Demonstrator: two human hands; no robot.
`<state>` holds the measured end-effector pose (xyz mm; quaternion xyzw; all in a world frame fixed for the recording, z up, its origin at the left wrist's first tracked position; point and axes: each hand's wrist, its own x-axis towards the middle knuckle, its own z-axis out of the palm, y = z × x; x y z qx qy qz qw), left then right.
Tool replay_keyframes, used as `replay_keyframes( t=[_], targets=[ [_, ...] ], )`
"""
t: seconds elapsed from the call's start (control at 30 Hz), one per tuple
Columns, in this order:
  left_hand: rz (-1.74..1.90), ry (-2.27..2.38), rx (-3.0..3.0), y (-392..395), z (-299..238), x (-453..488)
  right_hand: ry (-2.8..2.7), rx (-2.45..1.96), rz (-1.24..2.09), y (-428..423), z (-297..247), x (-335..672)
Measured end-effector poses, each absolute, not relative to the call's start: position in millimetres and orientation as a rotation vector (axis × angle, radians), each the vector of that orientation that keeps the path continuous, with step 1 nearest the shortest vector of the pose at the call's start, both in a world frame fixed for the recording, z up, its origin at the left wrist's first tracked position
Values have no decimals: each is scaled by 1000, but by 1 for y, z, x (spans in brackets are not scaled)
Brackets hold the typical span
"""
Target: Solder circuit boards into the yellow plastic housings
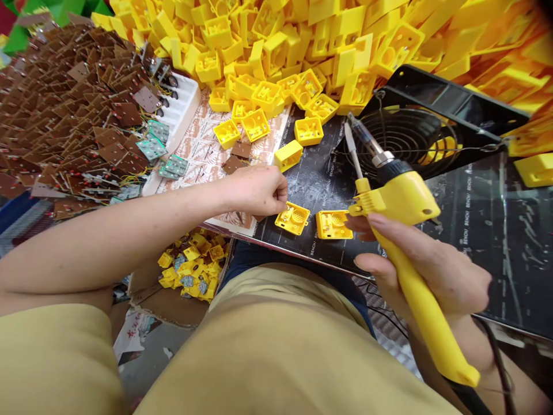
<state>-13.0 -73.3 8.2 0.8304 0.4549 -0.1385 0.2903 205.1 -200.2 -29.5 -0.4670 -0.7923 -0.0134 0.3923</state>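
Two open-topped, rectangular yellow plastic casings are set out: the nearer to the left hand (259, 190) is the left casing (292, 219), and the right casing (333, 225) is placed at its three o'clock. The left hand is closed, its fingertips brought together at the left casing's upper-left edge; whether a small part is pinched cannot be told. One yellow plastic soldering gun (401, 199) with a metal tip is gripped by the right hand (436, 265), its tip directed towards eleven o'clock. Two small flat brown boards (241, 151) are seen at eleven o'clock from the left casing. Each casing is moulded with a round, perforated patch. One black fan with a ringed wire guard (423, 86) is tilted at two o'clock. Uncounted yellow casings (272, 52) are heaped at twelve, and thin brown circuit boards (78, 115) at ten, beside a ribbed white tray (185, 104). The bench is covered by scuffed black sheeting (311, 173) and brown-and-white patterned sheeting (201, 161). At eight o'clock, a cardboard box (147, 279) is stood below, above a grey floor (147, 372).
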Motion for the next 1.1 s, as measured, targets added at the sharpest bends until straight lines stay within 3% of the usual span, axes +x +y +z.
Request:
replay_keyframes(
  t=[0.33, 0.6, 0.93, 1.1],
  targets=[
    [25, 1046, 2441, -98, -11, -41, -2157, -1061, 45, -177, -70, 172],
    [36, 1039, 2810, -113, -16, -47, -2218, -1093, 32, -173, -68, 164],
    [82, 936, 2029, -91, -15, -54, -2187, -1098, 42, -170, -72, 165],
    [95, 1040, 2362, -99, -12, -46, -2179, -1096, 39, -170, -72, 164]
  ],
)
